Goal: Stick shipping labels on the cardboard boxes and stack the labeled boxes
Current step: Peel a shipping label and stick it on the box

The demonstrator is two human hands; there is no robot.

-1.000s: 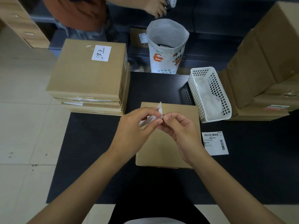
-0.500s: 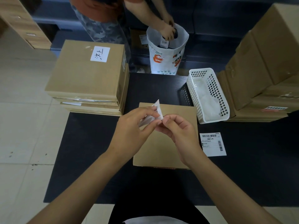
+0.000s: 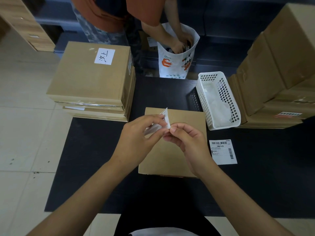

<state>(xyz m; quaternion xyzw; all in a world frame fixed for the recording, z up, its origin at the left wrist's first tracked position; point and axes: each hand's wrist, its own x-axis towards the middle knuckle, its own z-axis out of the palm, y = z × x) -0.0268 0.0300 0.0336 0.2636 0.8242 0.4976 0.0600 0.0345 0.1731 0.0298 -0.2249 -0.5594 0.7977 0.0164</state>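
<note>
Above the middle of the black counter [image 3: 102, 167], the left hand [image 3: 136, 135] and the right hand [image 3: 189, 143] meet over a flat cardboard box [image 3: 185, 120], both pinching a shipping label [image 3: 165, 117] at one corner, where the printed sheet stands up from its glossy backing. The label looks thin, light and limp, so it will likely curl and cling to itself or to fingertips once the sticky side is bared; it is best held by the very edges, with the backing pulled away low and slow. The box under the hands seems stiff and light, with a plain top that should take the label flat; for stacking, it wants a grip on two opposite sides. A second label [image 3: 223, 151] lies flat on the counter just right of the box. At the left a stack of boxes [image 3: 90, 82] carries a handwritten note, and a white basket [image 3: 219, 125] stands near further boxes at the right [image 3: 281, 65]. Beyond the counter another person reaches both hands into a printed bag [image 3: 175, 67].
</note>
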